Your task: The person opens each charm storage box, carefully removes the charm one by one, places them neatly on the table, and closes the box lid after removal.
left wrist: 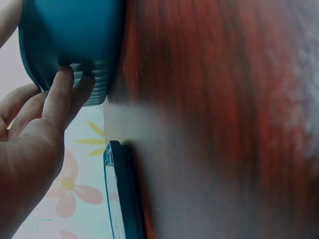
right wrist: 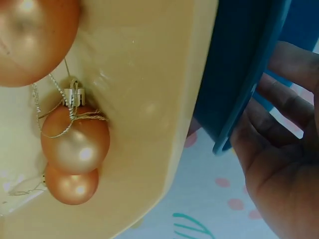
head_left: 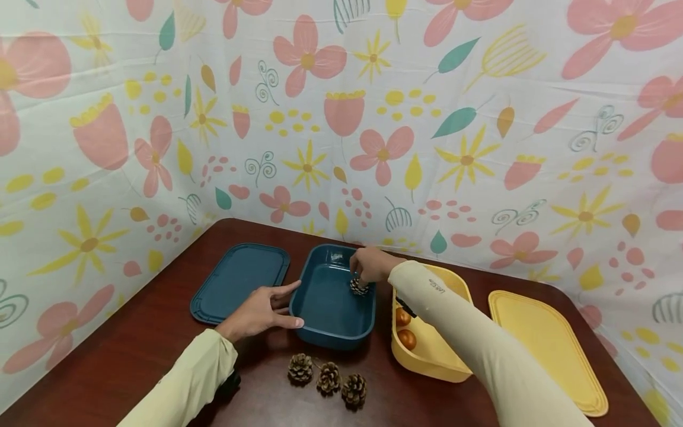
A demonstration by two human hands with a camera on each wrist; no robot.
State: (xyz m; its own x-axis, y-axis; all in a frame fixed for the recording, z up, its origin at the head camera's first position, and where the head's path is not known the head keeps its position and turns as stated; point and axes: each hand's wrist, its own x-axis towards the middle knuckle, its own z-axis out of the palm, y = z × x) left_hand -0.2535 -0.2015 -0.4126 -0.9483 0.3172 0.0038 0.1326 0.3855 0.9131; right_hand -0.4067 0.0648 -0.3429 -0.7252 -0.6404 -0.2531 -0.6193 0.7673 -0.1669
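In the head view my right hand (head_left: 372,265) reaches down inside the blue box (head_left: 326,338) at its right side, and its fingertips pinch a pine cone (head_left: 359,287). My left hand (head_left: 260,313) is at the box's left side, fingers fairly straight against the outer wall and thumb at the rim. Up close in the left wrist view, its fingers (left wrist: 59,94) touch the ribbed end of the wall. Three more pine cones (head_left: 328,378) lie in a row on the table in front of the box. The right wrist view hides the held cone behind the box wall.
Right of the blue box stands a yellow box (head_left: 433,370) with several copper-coloured baubles (right wrist: 75,142) inside, partly under my right arm. A blue lid (head_left: 241,281) lies at left, a yellow lid (head_left: 546,350) at far right. Patterned cloth hangs behind the brown table.
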